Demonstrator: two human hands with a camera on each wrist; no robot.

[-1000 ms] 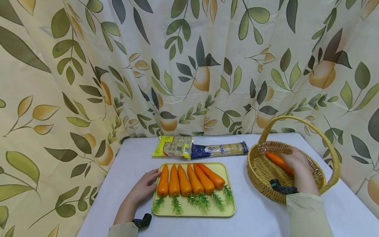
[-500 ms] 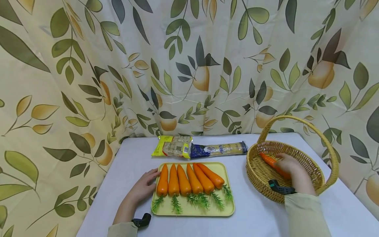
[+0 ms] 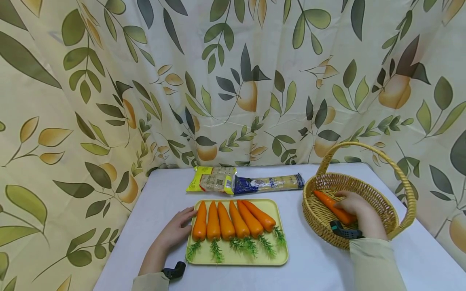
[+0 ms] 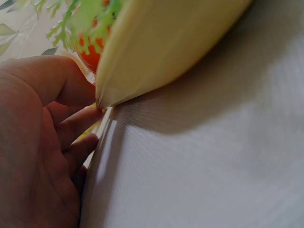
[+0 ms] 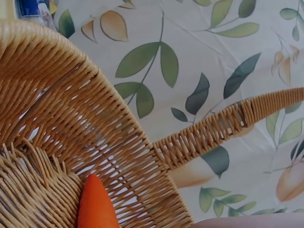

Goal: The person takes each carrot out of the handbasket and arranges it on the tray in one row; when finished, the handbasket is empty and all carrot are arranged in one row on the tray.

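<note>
In the head view, my right hand [image 3: 358, 208] reaches into the wicker basket [image 3: 313, 218], its fingers gripping an orange carrot [image 3: 327, 201] that lies low against the woven bottom. The carrot's tip [image 5: 96, 204] shows in the right wrist view; its stem end is hidden by the hand. At the left edge of a pale yellow tray [image 3: 247, 258], my left hand [image 3: 178, 228] pinches the rim between thumb and fingers, as the left wrist view shows. Several carrots [image 3: 226, 222] with green tops lie side by side on that tray, tips pointing away.
Behind the tray lie a yellow-and-clear food packet [image 3: 214, 180] and a long blue-ended packet [image 3: 271, 184] that looks like noodles. The basket's tall handle [image 3: 404, 178] arches over its right side. A leaf-patterned curtain [image 3: 233, 101] hangs behind the white table [image 3: 309, 266].
In the basket, the carrot has shifted left and come down, with my right hand moving slightly left alongside it. My left hand and the tray stay in place.
</note>
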